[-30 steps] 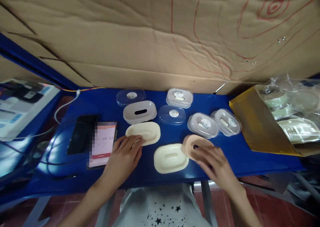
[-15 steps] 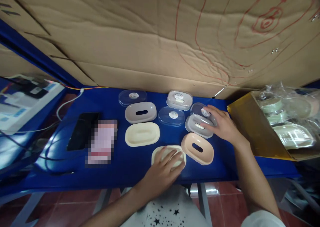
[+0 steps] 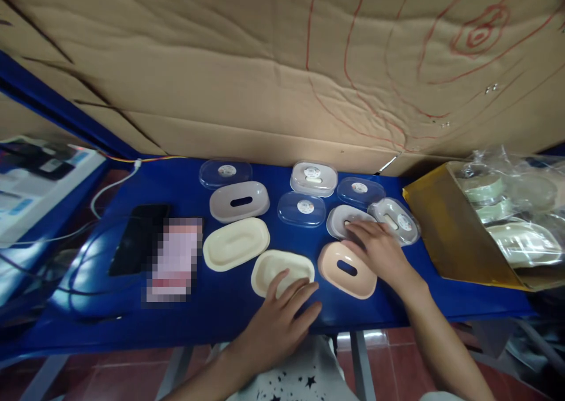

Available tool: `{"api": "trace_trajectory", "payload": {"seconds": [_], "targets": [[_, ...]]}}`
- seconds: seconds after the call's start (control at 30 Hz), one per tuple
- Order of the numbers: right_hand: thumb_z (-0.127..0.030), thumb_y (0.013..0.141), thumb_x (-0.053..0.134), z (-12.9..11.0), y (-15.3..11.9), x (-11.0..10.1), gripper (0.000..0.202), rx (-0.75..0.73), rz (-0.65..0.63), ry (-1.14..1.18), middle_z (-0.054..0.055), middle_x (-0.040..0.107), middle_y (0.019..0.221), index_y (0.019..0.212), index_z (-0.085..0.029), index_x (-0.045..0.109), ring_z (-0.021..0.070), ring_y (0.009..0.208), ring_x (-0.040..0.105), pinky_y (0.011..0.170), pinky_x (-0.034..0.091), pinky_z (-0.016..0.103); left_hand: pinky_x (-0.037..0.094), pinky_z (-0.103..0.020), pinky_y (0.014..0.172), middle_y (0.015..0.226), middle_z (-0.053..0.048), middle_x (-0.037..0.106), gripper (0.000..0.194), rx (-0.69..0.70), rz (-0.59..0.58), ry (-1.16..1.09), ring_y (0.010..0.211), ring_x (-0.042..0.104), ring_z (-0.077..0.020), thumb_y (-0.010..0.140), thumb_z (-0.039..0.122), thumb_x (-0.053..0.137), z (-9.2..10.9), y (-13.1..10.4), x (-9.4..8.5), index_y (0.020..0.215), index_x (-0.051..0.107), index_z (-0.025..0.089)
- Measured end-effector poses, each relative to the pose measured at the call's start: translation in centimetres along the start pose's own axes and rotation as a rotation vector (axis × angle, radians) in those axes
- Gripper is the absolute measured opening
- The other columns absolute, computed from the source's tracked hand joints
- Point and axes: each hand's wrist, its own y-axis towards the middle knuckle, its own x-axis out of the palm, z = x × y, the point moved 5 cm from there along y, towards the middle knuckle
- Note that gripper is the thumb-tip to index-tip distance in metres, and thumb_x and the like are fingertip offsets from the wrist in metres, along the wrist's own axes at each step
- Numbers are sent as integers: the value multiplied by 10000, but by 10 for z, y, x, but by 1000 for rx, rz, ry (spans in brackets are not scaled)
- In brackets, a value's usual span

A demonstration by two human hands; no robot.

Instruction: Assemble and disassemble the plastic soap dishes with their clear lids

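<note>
The grey tray [image 3: 339,218] lies beyond the peach tray [image 3: 334,261] on the worktop [image 3: 220,307], under bent fingers of the right hand [image 3: 383,251], whether gripped I cannot tell, while the left hand [image 3: 282,318], fingers spread, overlaps the nearer cream dish [image 3: 265,268], which one careless push could slide edgeward.

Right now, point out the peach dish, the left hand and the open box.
Peach dish [image 3: 348,283], head view: the surface just below its slot.
Left hand [image 3: 283,320], head view: the back of the hand.
Open box [image 3: 448,230], head view: its side wall.

Dark phone [image 3: 132,242] — red-marked cardboard wall [image 3: 212,77]
</note>
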Motion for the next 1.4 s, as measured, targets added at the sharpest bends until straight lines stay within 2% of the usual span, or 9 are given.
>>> {"api": "trace_trajectory", "payload": {"seconds": [0.13, 0.33, 0.47, 0.53, 0.63, 0.93, 1.13, 1.27, 1.4], "targets": [[-390, 1091, 588, -2, -8, 6, 369, 21, -23, 54, 128, 743, 1397, 1407, -229, 691, 328, 1311, 694, 1071, 573, 543, 206, -578, 1345, 1421, -101, 697, 247, 30, 48, -27, 1342, 619, -259, 992, 156, 616, 5, 7, 4, 1208, 718, 219], [-366, 1089, 599, 4, -1, 3, 356, 17, -40, 71, 114, 757, 1377, 1404, -233, 696, 309, 1289, 712, 1103, 570, 533, 354, -627, 1259, 1616, -162, 547, 422, 107, 15, 63, 1517, 465, -315, 1052, 182, 541, 18, 30, 10, 1467, 613, 211], [-491, 1037, 676, -1, 1, 5, 468, 50, -46, 4, 147, 728, 1403, 1417, -218, 684, 356, 1298, 689, 1079, 573, 565, 412, -609, 1210, 1384, -134, 689, 322, 157, 37, 104, 1354, 578, -297, 1071, 151, 520, 26, 40, 13, 1348, 680, 191], [-523, 1015, 701, -5, 2, 8, 509, 53, -44, -35, 157, 720, 1400, 1419, -214, 679, 371, 1297, 678, 1076, 566, 573, 459, -564, 1153, 1245, -101, 721, 279, 161, 42, 112, 1228, 626, -274, 1066, 138, 545, 28, 40, 12, 1286, 704, 203], [-419, 1030, 698, -10, 2, 11, 459, 38, -39, -84, 167, 727, 1373, 1428, -192, 670, 372, 1274, 686, 1063, 565, 554, 496, -507, 1065, 1147, -72, 716, 232, 173, 35, 124, 1100, 641, -249, 1059, 142, 581, 28, 34, 11, 1235, 718, 203], [-381, 1125, 530, -10, 18, -10, 405, -35, 48, 50, 105, 737, 1426, 1490, -233, 628, 287, 1310, 694, 1078, 527, 467, 417, -512, 1127, 1179, -55, 708, 220, 194, 66, 99, 1102, 602, -234, 1062, 169, 616, 13, 14, 6, 1258, 709, 204], [-243, 1107, 487, 3, 39, 15, 432, 16, 43, -102, 129, 683, 1503, 1515, -191, 619, 300, 1418, 614, 1204, 446, 502, 398, -495, 1139, 1151, -46, 706, 201, 231, 96, 78, 1085, 595, -223, 1055, 137, 604, 15, 14, 5, 1211, 720, 189], [-327, 1122, 467, 12, 24, 16, 520, 27, 110, -135, 155, 502, 1677, 1625, -193, 489, 317, 1578, 440, 1311, 321, 560, 394, -492, 1134, 1151, -49, 704, 208, 228, 110, 59, 1059, 597, -218, 1050, 121, 598, 15, 14, 4, 1210, 719, 173], [-497, 1086, 550, 51, -19, -1, 637, 256, 180, -200, 191, 434, 1712, 1656, -235, 439, 414, 1604, 372, 1268, 303, 710, 363, -504, 1170, 1141, -45, 719, 223, 204, 128, 35, 1076, 598, -217, 1051, 105, 588, 14, 14, 5, 1215, 720, 180]]}}
